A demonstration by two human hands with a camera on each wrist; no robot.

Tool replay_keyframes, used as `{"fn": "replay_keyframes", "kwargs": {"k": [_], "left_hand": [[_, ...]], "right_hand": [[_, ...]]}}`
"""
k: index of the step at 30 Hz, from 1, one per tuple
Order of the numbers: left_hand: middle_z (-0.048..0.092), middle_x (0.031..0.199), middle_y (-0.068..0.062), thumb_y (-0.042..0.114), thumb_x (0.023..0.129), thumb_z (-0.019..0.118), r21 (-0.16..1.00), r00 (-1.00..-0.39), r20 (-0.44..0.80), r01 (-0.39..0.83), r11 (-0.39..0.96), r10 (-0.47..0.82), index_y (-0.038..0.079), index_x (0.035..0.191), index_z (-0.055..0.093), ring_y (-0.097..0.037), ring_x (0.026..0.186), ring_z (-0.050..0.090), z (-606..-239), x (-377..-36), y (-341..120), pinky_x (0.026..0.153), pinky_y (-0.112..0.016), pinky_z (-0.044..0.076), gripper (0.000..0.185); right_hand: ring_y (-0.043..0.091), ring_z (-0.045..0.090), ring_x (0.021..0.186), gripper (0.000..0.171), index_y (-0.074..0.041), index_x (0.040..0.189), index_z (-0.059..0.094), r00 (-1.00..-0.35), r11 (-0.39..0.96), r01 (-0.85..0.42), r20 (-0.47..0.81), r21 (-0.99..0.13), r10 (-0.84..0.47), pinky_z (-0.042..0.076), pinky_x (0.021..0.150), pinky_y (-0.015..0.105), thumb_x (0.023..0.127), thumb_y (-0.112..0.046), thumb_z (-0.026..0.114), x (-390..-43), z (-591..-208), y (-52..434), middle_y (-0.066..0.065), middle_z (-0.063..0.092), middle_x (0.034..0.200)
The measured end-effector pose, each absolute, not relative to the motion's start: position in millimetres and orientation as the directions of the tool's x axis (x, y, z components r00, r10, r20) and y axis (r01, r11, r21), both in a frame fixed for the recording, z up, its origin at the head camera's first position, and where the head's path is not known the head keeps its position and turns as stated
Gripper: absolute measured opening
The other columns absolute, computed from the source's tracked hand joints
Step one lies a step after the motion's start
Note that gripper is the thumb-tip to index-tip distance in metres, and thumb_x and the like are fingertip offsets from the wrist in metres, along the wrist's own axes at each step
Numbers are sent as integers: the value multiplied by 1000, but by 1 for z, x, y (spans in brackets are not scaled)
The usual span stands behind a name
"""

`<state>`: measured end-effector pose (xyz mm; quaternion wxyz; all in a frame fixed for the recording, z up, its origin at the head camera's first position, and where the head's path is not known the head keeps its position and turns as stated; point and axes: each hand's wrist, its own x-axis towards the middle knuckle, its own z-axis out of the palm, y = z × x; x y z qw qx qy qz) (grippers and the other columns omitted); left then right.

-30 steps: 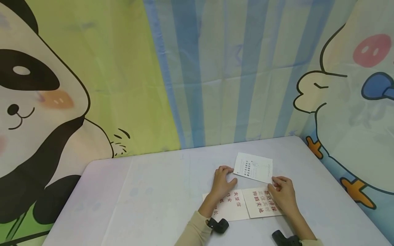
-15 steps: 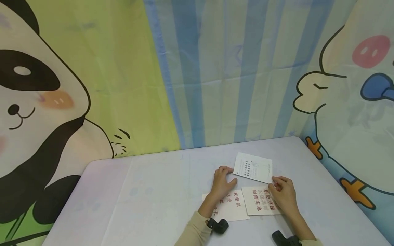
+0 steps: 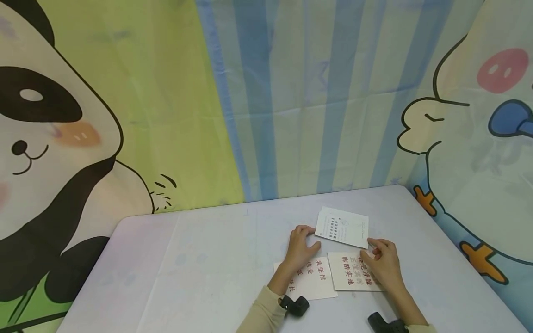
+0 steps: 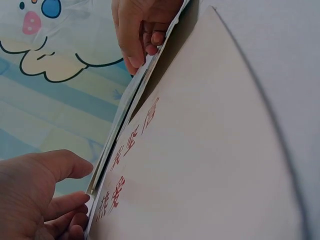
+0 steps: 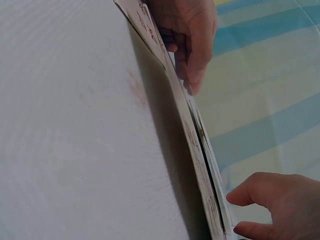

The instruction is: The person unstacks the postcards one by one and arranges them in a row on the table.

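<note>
A white card (image 3: 342,226) with dark print lies at an angle between my hands in the head view. My left hand (image 3: 300,247) has its fingertips right at that card's left corner, thumb spread apart. At the card's right corner are the fingertips of my right hand (image 3: 384,264); its thumb overlaps the top of a card with red writing (image 3: 353,280). In the right wrist view this card's edge (image 5: 192,145) stands over a dark shadow. Beneath my left wrist lies another red-lettered card (image 3: 314,284), partly hidden, its broad face (image 4: 210,130) filling the left wrist view.
The cards lie on a pale table (image 3: 200,268), toward its right side. Behind stands a cloth backdrop (image 3: 291,101) with stripes, a panda and another cartoon figure. A black wrist camera (image 3: 294,305) sits on my left wrist and another (image 3: 385,323) on my right.
The right red-lettered card has shifted slightly away from me, up in the head view. My right thumb has moved a little to the left. The left hand has hardly moved.
</note>
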<state>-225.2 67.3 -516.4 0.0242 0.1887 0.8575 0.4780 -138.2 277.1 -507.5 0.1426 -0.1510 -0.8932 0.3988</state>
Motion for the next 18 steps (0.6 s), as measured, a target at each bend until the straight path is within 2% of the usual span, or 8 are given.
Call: {"fn": "replay_keyframes", "kwargs": {"k": [5,18], "left_hand": [[49,128,-6,17,89,68,832,-930,132,292,472,343,4,123,61,-25,122,45,-517,-225,67,104,-39,39,38],[49,127,-5,16,88,68,832,-932,131,289,473,338,4,123,61,-25,121,45,-516,-225,68,104,-39,39,38]], "right_hand": [[25,40,83,60,17,129,48,-934,674,117,149,-730,325,34,63,22,81,-8,76,-137,-510,279,31,38,121],[24,41,83,69,18,135,41,-961,681,142,66,-718,269,35,63,23,82,-9,75,-138,-506,283,31,35,123]]}}
